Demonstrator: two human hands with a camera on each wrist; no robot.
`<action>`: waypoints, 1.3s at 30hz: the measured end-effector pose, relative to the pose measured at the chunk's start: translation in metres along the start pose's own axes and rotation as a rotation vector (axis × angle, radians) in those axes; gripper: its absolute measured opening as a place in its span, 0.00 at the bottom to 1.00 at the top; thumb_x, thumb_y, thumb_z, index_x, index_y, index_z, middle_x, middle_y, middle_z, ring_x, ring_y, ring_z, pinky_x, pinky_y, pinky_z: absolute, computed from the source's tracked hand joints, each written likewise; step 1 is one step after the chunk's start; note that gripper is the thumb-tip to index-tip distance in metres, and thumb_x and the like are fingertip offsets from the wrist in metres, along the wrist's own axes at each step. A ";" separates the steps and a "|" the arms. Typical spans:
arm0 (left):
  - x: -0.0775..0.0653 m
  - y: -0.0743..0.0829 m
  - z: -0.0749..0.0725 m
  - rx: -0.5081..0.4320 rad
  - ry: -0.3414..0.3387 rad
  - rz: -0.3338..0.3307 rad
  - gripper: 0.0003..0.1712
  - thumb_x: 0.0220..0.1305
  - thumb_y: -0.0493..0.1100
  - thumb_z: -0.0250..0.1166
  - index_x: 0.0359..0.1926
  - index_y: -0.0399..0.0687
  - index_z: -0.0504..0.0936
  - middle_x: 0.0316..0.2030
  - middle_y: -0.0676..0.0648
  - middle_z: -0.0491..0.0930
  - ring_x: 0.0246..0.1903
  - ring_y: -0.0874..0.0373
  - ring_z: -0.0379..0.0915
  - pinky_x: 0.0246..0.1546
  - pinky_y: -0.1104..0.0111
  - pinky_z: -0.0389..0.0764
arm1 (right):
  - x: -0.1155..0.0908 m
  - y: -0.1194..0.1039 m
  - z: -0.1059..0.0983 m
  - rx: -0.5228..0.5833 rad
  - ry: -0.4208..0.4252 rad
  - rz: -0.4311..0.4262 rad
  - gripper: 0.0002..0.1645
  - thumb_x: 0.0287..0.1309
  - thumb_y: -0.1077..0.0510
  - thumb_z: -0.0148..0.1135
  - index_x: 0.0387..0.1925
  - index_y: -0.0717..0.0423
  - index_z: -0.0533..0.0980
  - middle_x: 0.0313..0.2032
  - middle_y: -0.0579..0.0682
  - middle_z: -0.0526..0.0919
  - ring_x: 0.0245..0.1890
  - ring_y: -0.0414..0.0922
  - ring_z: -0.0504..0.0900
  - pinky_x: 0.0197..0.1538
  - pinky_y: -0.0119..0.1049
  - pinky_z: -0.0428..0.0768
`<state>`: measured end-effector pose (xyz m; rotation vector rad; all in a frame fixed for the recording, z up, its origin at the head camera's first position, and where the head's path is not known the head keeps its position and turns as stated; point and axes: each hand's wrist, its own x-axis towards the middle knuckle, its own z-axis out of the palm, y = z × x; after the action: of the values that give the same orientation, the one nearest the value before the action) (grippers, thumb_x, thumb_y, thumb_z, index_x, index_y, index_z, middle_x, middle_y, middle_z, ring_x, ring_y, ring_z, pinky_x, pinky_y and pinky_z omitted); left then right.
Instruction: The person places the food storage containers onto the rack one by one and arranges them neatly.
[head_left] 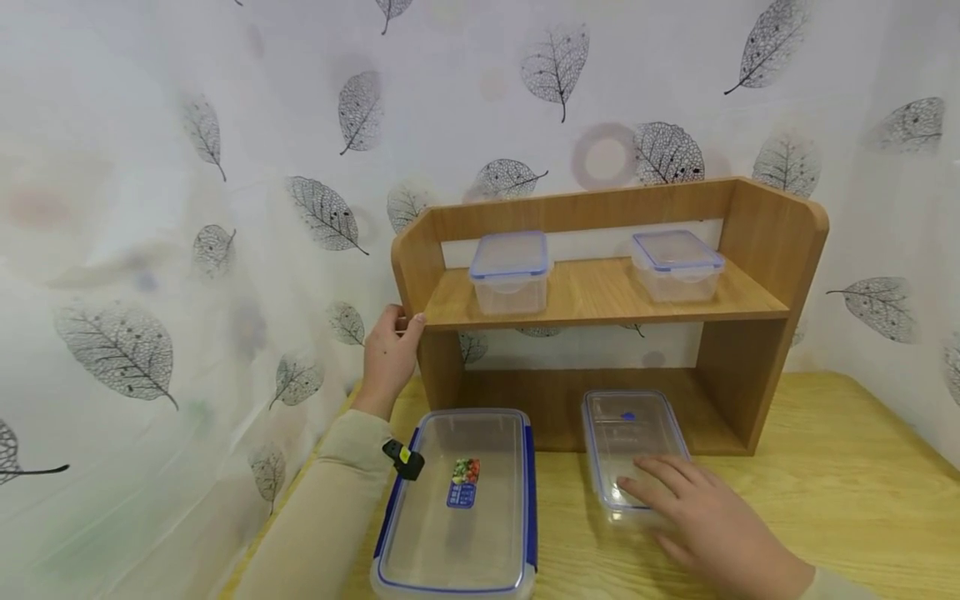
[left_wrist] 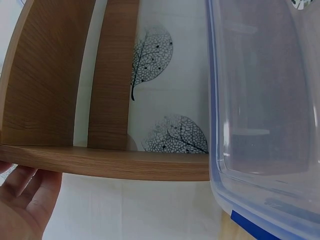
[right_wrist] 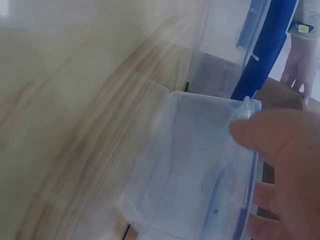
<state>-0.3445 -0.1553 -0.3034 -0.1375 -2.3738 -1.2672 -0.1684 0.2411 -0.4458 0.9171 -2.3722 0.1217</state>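
Observation:
At the left end of a two-tier wooden shelf, my left hand grips the upright side panel, thumb on its front edge. The left wrist view shows the fingers of that hand against the panel's outer face. My right hand rests over the near end of a clear lidded food container, fingers extended on the lid. In the right wrist view the thumb lies by the container's near lid edge. This container lies partly at the lower tier's opening, right of centre.
A larger clear container with blue side clips and a label lies on the table, left of the small one. Two small lidded containers, one left and one right, stand on the upper tier. A leaf-patterned curtain hangs behind.

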 end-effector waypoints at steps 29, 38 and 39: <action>-0.001 -0.002 0.001 0.019 -0.009 0.023 0.25 0.75 0.59 0.54 0.59 0.45 0.74 0.54 0.40 0.80 0.52 0.44 0.77 0.51 0.49 0.80 | -0.001 0.027 0.005 -0.002 0.058 0.076 0.41 0.40 0.64 0.79 0.61 0.47 0.79 0.59 0.57 0.79 0.56 0.61 0.77 0.52 0.62 0.78; 0.000 -0.003 0.001 0.013 -0.010 0.018 0.24 0.75 0.60 0.54 0.58 0.47 0.74 0.53 0.41 0.80 0.51 0.45 0.77 0.49 0.51 0.81 | 0.001 0.036 0.005 -0.013 0.029 0.107 0.40 0.42 0.64 0.79 0.62 0.47 0.78 0.60 0.58 0.78 0.57 0.62 0.77 0.53 0.62 0.78; 0.000 -0.003 0.001 0.012 -0.011 0.018 0.25 0.75 0.60 0.54 0.58 0.47 0.74 0.53 0.41 0.80 0.51 0.45 0.77 0.49 0.51 0.81 | 0.001 0.037 0.005 -0.010 0.026 0.108 0.40 0.42 0.64 0.79 0.62 0.47 0.78 0.60 0.58 0.78 0.57 0.62 0.77 0.52 0.62 0.78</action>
<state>-0.3455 -0.1560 -0.3058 -0.1625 -2.3837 -1.2469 -0.1958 0.2672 -0.4450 0.7782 -2.3964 0.1631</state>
